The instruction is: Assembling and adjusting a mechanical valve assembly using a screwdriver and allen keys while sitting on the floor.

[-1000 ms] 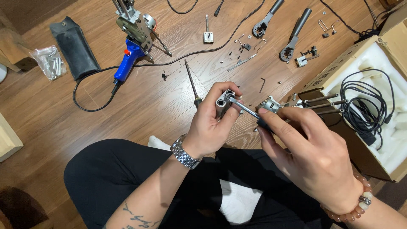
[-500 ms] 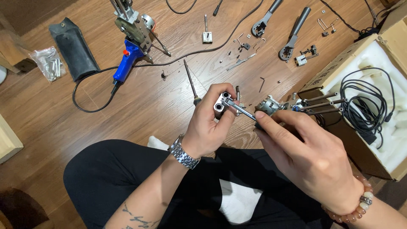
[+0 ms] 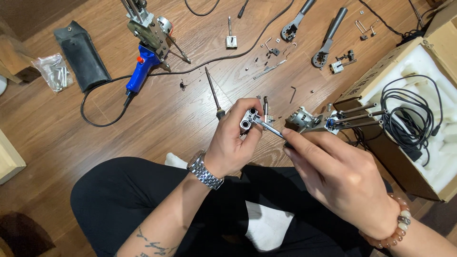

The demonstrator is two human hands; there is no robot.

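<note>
From the head camera, looking down at a person seated cross-legged on a wooden floor [image 3: 143, 133], both hands meet just above the knees. The left hand [image 3: 233, 145] has its fingers [image 3: 247, 107] curled tight around a small metal block [image 3: 248, 120] with two round holes, turned so the holes face up toward the camera, probably to keep them in sight. The right hand [image 3: 340, 178] pinches a slim metal tool [image 3: 266, 127] between thumb and forefinger, its shaft slanting up to the left with the tip touching the block, which the left hand steadies against it. A steel watch [image 3: 204, 170] sits on the left wrist and a bead bracelet [image 3: 395, 228] on the right.

Just beyond the right hand lies a small motor assembly with three rods [image 3: 333, 118], close beside an open cardboard box [image 3: 376, 85] lined with white foam and holding coiled black cable [image 3: 409, 114]. A screwdriver [image 3: 213, 93] lies near the left hand, within easy reach. Farther off rest a blue-handled power tool [image 3: 143, 62] with its black cord, a black pouch [image 3: 81, 57], a clear bag of small parts [image 3: 54, 71], two ratchet wrenches [image 3: 328, 35], and loose screws and clips [image 3: 273, 47] scattered between them, spread in an arc around the sitter so each stays visible.
</note>
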